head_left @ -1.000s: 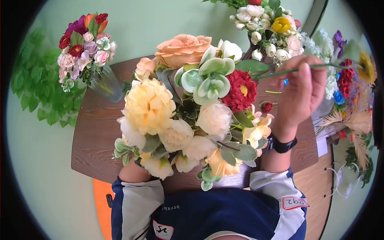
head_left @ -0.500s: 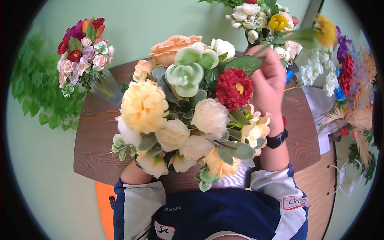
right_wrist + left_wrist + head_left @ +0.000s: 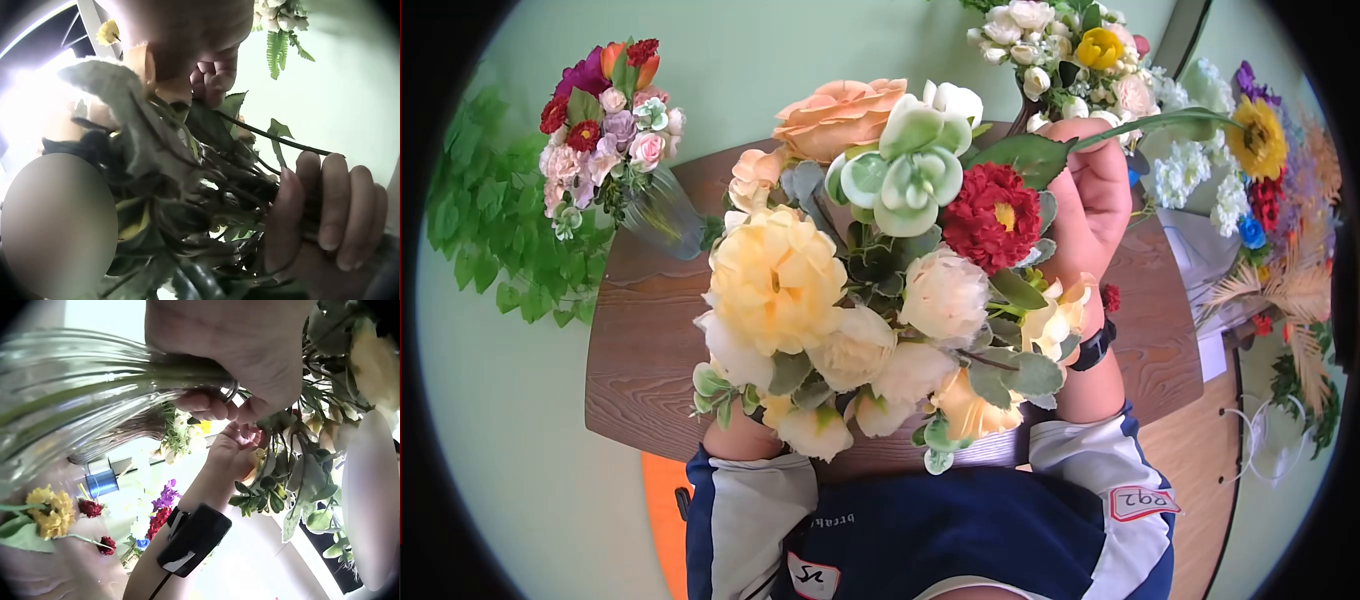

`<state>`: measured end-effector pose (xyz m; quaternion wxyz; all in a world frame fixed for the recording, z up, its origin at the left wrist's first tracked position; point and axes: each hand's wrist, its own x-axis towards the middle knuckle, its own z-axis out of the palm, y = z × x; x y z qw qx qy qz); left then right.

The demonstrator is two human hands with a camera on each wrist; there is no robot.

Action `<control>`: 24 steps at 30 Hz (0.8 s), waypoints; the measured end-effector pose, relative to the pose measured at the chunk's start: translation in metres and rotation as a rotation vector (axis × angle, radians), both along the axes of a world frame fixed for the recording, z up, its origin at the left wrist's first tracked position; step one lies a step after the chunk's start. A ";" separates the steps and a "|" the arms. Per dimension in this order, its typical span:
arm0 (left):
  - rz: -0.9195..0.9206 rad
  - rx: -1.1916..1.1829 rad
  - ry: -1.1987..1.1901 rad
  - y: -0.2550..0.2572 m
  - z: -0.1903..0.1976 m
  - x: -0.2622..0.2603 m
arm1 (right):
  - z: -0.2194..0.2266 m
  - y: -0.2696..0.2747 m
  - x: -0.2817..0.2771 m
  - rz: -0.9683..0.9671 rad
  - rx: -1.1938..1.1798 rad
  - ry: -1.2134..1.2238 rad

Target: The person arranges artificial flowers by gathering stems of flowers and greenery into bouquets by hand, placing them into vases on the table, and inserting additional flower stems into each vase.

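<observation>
A large mixed bouquet point(image 3: 870, 300) of peach, cream, red and green blooms fills the middle of the head view, hiding the left hand there. In the left wrist view, the left hand point(image 3: 237, 356) grips a ribbed glass vase point(image 3: 75, 394) round its neck, just below the foliage. Beside the red bloom point(image 3: 997, 215), the right hand point(image 3: 1090, 195) pinches the long green stem of a yellow flower point(image 3: 1258, 138), whose head points right. From below the right hand point(image 3: 194, 37), a dark stem point(image 3: 281, 142) slants over the leaves towards the left hand's fingertips point(image 3: 333, 169) in the right wrist view.
Another vase point(image 3: 662, 215) with flowers stands at the table's back left, and a white bouquet point(image 3: 1040, 50) is behind at right. Small red flowers point(image 3: 90, 507), yellow flowers point(image 3: 50, 515) and a blue spool point(image 3: 103, 482) lie on the table point(image 3: 650, 370). More flowers crowd the far right.
The right hand has moved left, in against the bouquet, with the yellow flower. That flower's head swung up and left, then back down and right. The bouquet has shifted and turned slightly.
</observation>
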<state>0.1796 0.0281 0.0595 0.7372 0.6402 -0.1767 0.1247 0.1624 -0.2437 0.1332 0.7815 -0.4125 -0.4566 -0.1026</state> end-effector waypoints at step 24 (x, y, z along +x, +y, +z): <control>0.032 0.027 0.025 0.005 -0.006 -0.003 | 0.008 -0.007 0.013 0.256 -0.207 0.157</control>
